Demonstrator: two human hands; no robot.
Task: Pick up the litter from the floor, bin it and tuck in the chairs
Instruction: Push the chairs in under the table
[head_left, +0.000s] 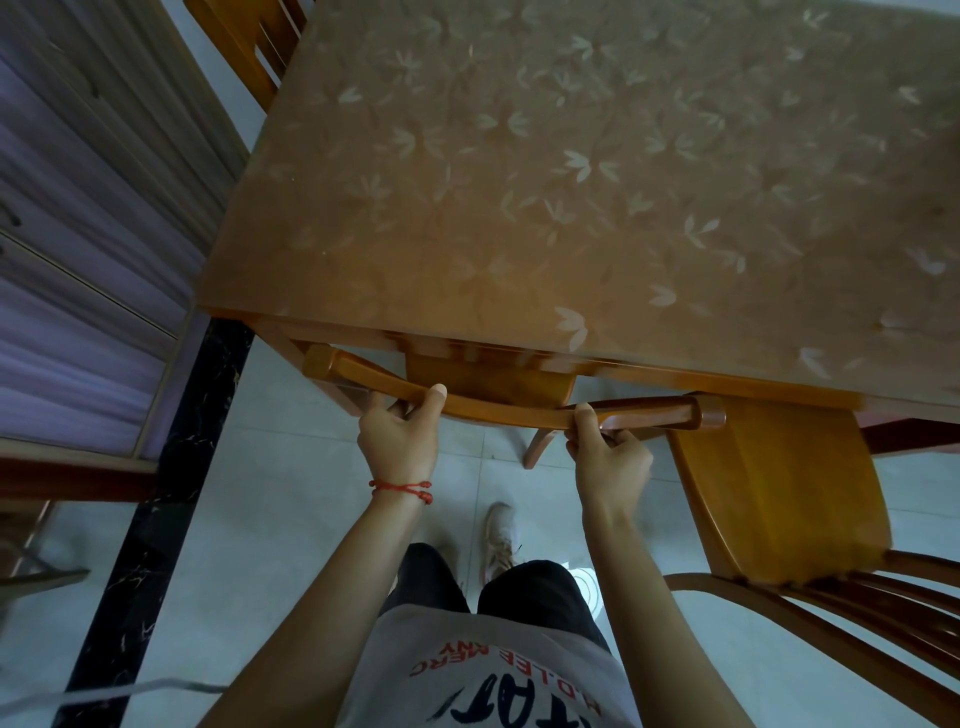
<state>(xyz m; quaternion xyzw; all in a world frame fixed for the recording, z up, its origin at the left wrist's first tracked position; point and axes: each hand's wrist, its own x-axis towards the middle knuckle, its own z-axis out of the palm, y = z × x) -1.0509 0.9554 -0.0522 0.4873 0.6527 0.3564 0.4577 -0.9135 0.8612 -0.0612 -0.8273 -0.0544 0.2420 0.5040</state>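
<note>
You are gripping the chair rail (498, 413) with both hands (fingers wrapped around it): left hand (400, 436), right hand (605, 454); be pushing evenly, straight under the table (571, 182).

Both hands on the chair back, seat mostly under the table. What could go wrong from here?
1. The left hand and right hand grip the chair's top rail close to the table edge; pushing further might pinch fingers.
2. The second chair stands untucked just right; the rail end could knock it.
</note>
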